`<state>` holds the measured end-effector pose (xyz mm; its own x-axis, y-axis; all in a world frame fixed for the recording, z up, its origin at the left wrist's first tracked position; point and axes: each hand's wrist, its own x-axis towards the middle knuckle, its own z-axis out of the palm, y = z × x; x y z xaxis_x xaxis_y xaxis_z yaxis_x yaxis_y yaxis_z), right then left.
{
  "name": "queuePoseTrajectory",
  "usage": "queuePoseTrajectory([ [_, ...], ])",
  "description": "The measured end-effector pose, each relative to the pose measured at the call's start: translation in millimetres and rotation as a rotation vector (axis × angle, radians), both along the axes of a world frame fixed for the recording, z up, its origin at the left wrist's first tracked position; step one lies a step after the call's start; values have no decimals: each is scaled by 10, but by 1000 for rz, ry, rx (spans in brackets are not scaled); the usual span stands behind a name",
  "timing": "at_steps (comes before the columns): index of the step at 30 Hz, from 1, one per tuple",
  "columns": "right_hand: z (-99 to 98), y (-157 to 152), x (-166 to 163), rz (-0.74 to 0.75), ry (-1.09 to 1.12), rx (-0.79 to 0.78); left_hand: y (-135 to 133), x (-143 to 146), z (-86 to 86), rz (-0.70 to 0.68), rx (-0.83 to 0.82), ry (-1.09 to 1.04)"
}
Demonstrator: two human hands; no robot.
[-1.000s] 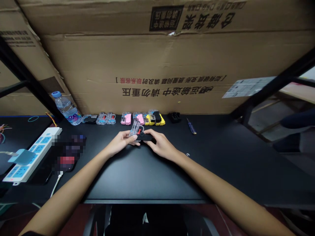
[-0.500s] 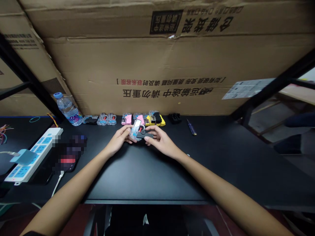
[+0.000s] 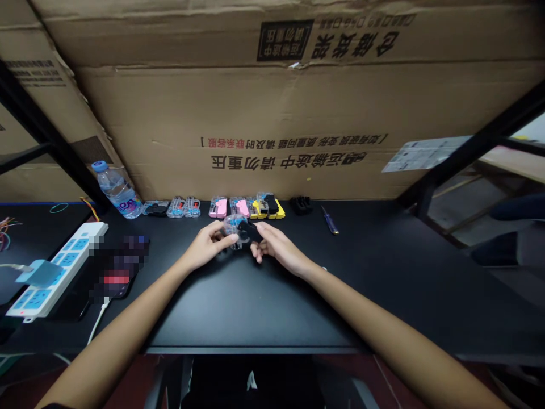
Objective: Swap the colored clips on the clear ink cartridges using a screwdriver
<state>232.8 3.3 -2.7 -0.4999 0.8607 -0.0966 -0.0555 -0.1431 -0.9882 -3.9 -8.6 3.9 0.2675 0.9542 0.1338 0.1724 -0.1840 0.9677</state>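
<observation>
My left hand [image 3: 210,244] is closed around the left side of a small clear plastic device [image 3: 232,225] with blue bits inside, thumb across its front. On its right side is a black plastic piece [image 3: 250,233], pinched between the thumb and fingers of my right hand [image 3: 275,244]. The two pieces touch, but whether they are joined I cannot tell. Both hands are just above the black table, near its middle. Behind them stand a pink-and-clear device [image 3: 218,208], another pink one [image 3: 239,207] and yellow ones [image 3: 276,209].
Clear devices [image 3: 184,207] and a water bottle [image 3: 117,190] stand at the back left. Black parts [image 3: 301,205] and a screwdriver [image 3: 330,220] lie to the right. A power strip [image 3: 59,272] and a phone [image 3: 123,267] lie at left. Cardboard [image 3: 298,102] walls the back.
The clear device has been turned over in my hands, so its white label and red part no longer show. The black piece now tilts upward to the left, and my right fingers have curled.
</observation>
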Motion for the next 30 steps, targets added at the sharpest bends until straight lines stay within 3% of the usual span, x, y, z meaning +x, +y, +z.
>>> queuePoseTrajectory([
  [4,29,-13,18,-46,-157,132,1,-9,8,15,-40,-50],
  [10,61,3,24,-114,-69,118,-16,-19,31,-41,-86,-3],
  [15,95,7,28,-250,-26,131,-5,-43,52,112,3,-35],
  [21,72,-20,1,20,-172,149,-47,38,43,-36,-48,17],
  [26,107,-5,23,-179,-81,136,1,-39,54,105,23,-58],
  [28,127,-23,12,-157,-94,138,2,-42,48,93,4,-27],
  [30,126,-43,-6,-44,-141,132,-21,-6,51,3,-33,13],
])
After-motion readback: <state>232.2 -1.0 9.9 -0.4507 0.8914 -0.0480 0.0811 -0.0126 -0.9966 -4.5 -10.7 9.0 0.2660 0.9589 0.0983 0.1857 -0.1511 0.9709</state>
